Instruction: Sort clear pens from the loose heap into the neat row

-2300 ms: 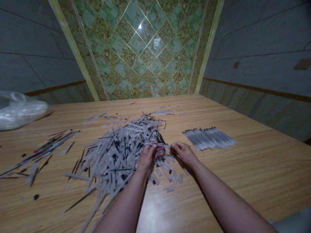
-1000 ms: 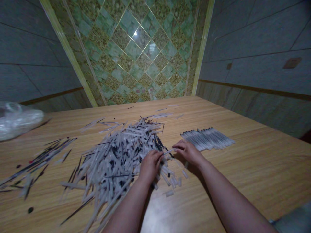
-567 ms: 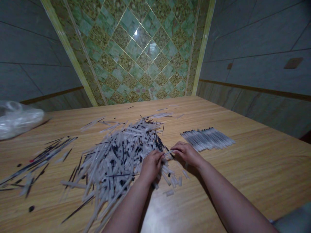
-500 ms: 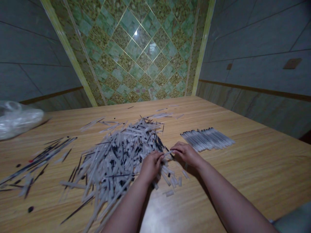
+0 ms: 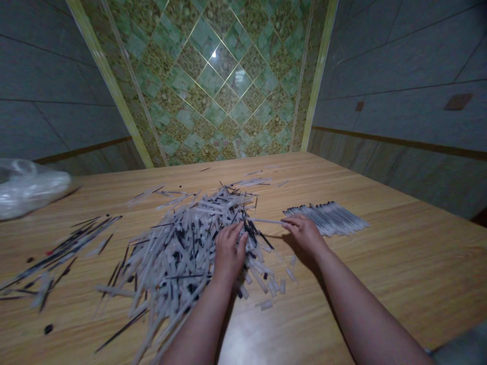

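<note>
My right hand (image 5: 304,232) pinches one end of a slim, whitish pen barrel (image 5: 266,221), which points left above the table. My left hand (image 5: 230,251) rests over the right side of a heap of pen parts (image 5: 182,243), thumb apart from the fingers, with no part visible in it. The heap mixes translucent barrels, thin black refills and short clear and black caps. To the right of my right hand lies a neat row of pens (image 5: 330,218), side by side with their dark ends facing away from me.
Loose black refills (image 5: 76,243) and dark caps lie on the left of the wooden table (image 5: 399,274). A clear plastic bag (image 5: 34,188) sits at the far left. Short clear caps (image 5: 272,286) are scattered in front of the heap. A tiled wall stands behind.
My hands have moved apart. The left has let go of the pen barrel and opened over the heap; the right has shifted right and away from me with the barrel.
</note>
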A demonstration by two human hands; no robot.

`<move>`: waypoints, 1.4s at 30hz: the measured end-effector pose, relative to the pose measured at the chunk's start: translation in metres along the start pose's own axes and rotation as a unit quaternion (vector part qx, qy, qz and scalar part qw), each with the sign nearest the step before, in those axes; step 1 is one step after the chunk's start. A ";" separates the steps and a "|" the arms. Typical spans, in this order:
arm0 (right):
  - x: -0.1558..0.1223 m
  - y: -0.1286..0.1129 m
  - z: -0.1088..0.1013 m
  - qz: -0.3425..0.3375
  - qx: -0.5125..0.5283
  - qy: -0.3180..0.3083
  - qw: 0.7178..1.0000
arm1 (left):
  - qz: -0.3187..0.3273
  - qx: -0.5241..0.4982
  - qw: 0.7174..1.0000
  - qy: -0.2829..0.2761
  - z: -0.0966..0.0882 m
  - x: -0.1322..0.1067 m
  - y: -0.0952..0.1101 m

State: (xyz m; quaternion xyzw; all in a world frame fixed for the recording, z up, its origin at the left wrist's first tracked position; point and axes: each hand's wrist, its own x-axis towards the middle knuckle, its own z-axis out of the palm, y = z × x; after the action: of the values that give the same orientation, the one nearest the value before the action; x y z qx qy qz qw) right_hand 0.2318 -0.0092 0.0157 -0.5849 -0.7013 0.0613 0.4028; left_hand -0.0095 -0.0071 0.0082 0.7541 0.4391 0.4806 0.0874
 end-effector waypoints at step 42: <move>-0.016 -0.015 0.073 0.224 0.378 0.036 0.898 | -0.164 0.311 0.929 -0.113 -0.047 0.013 -0.017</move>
State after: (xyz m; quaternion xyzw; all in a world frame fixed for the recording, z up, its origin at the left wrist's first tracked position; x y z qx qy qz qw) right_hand 0.1741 0.0001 -0.0327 -0.5320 -0.4608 0.3893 0.5942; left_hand -0.0548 -0.0007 0.0319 0.7101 0.6714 0.2105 -0.0255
